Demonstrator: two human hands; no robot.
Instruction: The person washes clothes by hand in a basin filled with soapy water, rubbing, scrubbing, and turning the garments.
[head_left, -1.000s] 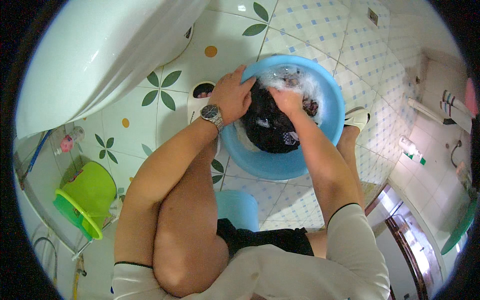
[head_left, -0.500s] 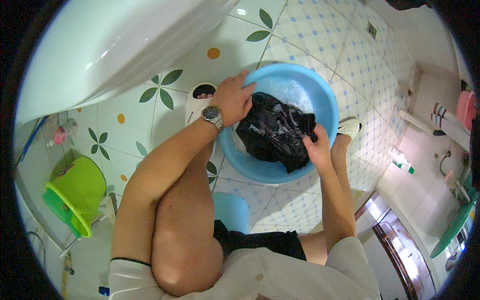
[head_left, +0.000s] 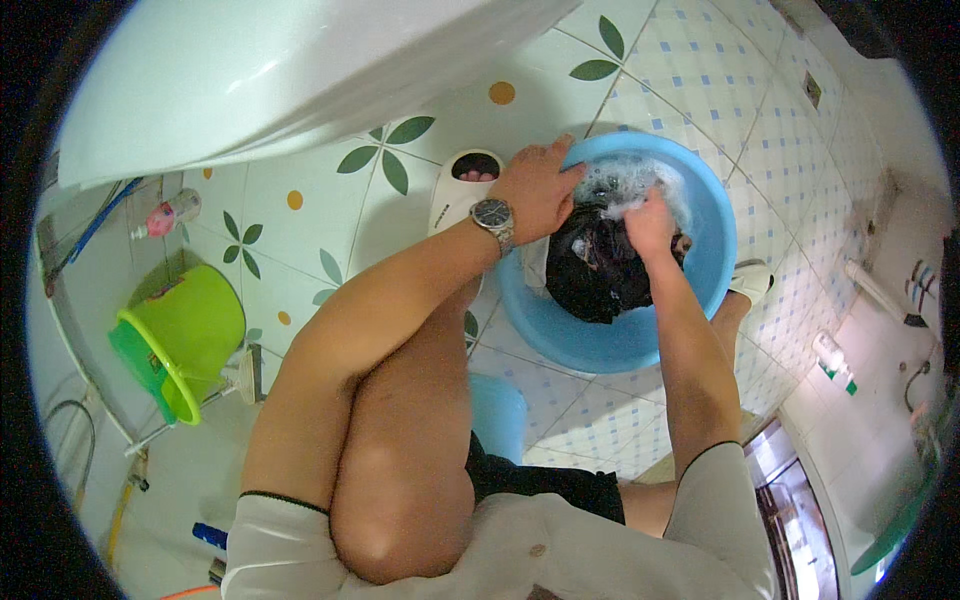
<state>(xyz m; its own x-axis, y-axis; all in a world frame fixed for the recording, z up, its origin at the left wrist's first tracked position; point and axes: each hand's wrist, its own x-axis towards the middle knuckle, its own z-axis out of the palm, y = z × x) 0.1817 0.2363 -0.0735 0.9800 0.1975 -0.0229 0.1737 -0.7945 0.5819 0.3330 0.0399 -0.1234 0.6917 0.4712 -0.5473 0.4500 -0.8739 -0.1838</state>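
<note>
A blue plastic basin (head_left: 713, 268) stands on the tiled floor, with soapy water and a wet black garment (head_left: 598, 277) in it. My left hand (head_left: 540, 186), a metal watch on its wrist, is closed on the basin's left rim. My right hand (head_left: 650, 222) reaches inside, its fingers curled into the garment's far part. White suds (head_left: 655, 178) partly cover those fingertips. Something whitish (head_left: 535, 264) shows between the garment and the basin's left wall; its kind is unclear.
A blue stool-like plastic thing (head_left: 498, 410) is below the basin. A lime-green bucket (head_left: 205, 325) hangs or stands at left. The white curved fixture (head_left: 300, 90) fills the upper left. A white bottle (head_left: 830, 352) lies at right. My slippered feet flank the basin.
My right hand has moved from the garment's right edge to its far side, into the suds. The garment is more bunched up. My left hand stays on the rim; the view has shifted.
</note>
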